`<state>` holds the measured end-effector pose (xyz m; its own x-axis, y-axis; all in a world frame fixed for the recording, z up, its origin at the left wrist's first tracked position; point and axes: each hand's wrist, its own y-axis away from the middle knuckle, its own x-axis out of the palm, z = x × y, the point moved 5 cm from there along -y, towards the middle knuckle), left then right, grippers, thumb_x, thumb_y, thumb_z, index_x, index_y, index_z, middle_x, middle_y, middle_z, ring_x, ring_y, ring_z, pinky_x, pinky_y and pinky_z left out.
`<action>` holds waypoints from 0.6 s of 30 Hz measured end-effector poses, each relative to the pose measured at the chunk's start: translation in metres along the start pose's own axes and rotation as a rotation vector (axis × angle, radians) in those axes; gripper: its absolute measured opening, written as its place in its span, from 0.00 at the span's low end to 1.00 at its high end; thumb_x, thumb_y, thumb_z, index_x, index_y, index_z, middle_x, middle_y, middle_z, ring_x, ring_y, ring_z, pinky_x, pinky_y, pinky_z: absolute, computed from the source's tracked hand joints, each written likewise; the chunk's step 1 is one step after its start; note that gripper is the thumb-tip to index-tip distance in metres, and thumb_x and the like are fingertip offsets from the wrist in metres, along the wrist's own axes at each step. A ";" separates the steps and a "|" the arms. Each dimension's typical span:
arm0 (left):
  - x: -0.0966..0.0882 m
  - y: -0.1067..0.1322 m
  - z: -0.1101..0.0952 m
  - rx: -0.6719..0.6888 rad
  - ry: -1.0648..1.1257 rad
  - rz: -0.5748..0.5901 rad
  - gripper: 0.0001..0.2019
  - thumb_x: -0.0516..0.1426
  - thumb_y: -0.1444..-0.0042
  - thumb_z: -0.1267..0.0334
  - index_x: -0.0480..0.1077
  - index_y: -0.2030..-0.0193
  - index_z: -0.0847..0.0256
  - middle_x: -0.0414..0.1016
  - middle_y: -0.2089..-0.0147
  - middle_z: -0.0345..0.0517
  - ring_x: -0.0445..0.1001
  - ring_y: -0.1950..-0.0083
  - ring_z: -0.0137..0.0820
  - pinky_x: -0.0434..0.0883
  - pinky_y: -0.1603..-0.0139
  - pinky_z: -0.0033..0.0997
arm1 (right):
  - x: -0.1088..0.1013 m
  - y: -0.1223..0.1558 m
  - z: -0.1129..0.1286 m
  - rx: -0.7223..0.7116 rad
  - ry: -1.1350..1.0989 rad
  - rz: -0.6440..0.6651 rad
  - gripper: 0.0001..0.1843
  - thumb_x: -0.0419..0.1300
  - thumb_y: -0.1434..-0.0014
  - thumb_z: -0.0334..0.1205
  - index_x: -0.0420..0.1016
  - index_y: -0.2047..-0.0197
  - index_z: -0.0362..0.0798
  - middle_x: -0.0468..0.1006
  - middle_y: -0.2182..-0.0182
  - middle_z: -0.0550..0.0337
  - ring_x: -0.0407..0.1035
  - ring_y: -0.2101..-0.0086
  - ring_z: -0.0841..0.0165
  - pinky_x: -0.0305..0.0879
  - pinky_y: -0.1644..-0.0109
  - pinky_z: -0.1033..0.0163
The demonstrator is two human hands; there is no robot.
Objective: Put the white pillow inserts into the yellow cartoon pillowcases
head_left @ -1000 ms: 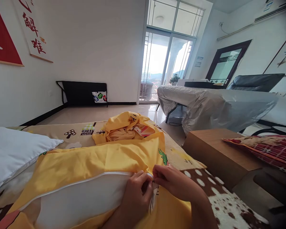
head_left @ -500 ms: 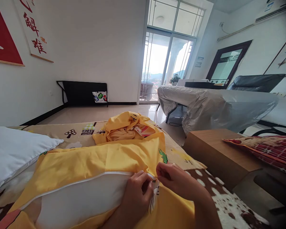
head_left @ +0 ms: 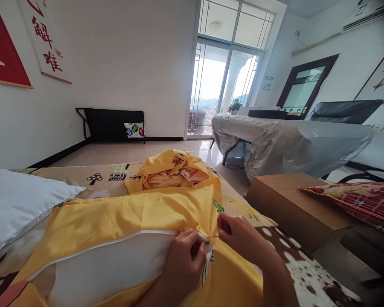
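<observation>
A yellow pillowcase (head_left: pixel 115 217) lies across the bed with its long white-edged zipper opening facing me. A white pillow (head_left: pixel 115 266) shows through the gap. My left hand (head_left: pixel 187 256) is closed on the pillowcase fabric at the right end of the opening, thumb and forefinger pinched together. Just right of it, my right hand (head_left: pixel 238 234) is closed in a pinch. A thin yellowish strand runs from the end of the opening to its fingertips; whether it is thread or stretched fabric I cannot tell. Green leaf prints mark the case's corner.
A crumpled yellow cloth (head_left: pixel 173 168) lies beyond the pillowcase. On the left rests another white pillow (head_left: pixel 25 209). The patterned blanket (head_left: pixel 288 251) covers the bed. At right stand a wooden box-like cabinet (head_left: pixel 284 192) with a red plaid cushion (head_left: pixel 365 200) and a plastic-covered table (head_left: pixel 275 140).
My right hand has moved slightly right, away from the left hand, drawing the thin strand out between them. My left hand and the pillowcase have stayed in place.
</observation>
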<state>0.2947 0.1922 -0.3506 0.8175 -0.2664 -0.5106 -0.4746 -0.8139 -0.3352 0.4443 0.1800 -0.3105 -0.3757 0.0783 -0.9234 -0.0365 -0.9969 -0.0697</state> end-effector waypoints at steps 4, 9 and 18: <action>0.000 0.000 0.000 0.003 -0.005 -0.001 0.08 0.50 0.45 0.69 0.67 0.73 0.61 0.67 0.73 0.40 0.63 0.70 0.27 0.56 0.68 0.27 | -0.007 0.000 0.003 -0.011 -0.067 -0.082 0.04 0.47 0.49 0.35 0.59 0.74 0.49 0.67 0.80 0.66 0.58 0.77 0.73 0.51 0.71 0.67; 0.000 0.000 -0.001 -0.002 0.002 0.000 0.09 0.50 0.45 0.69 0.67 0.74 0.61 0.67 0.73 0.41 0.62 0.70 0.27 0.56 0.69 0.26 | -0.022 0.000 -0.010 0.076 -0.201 -0.300 0.08 0.47 0.45 0.42 0.60 0.72 0.50 0.68 0.81 0.64 0.61 0.78 0.71 0.55 0.71 0.66; 0.000 0.000 -0.001 -0.005 0.006 -0.007 0.09 0.50 0.45 0.69 0.67 0.74 0.62 0.67 0.73 0.41 0.62 0.70 0.27 0.55 0.69 0.26 | -0.055 0.024 -0.057 0.448 0.001 -0.819 0.16 0.49 0.49 0.35 0.68 0.57 0.46 0.73 0.58 0.46 0.69 0.62 0.60 0.60 0.60 0.59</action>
<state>0.2949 0.1923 -0.3495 0.8225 -0.2641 -0.5037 -0.4677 -0.8180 -0.3349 0.5173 0.1516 -0.2827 -0.0739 0.7550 -0.6516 -0.6435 -0.5352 -0.5473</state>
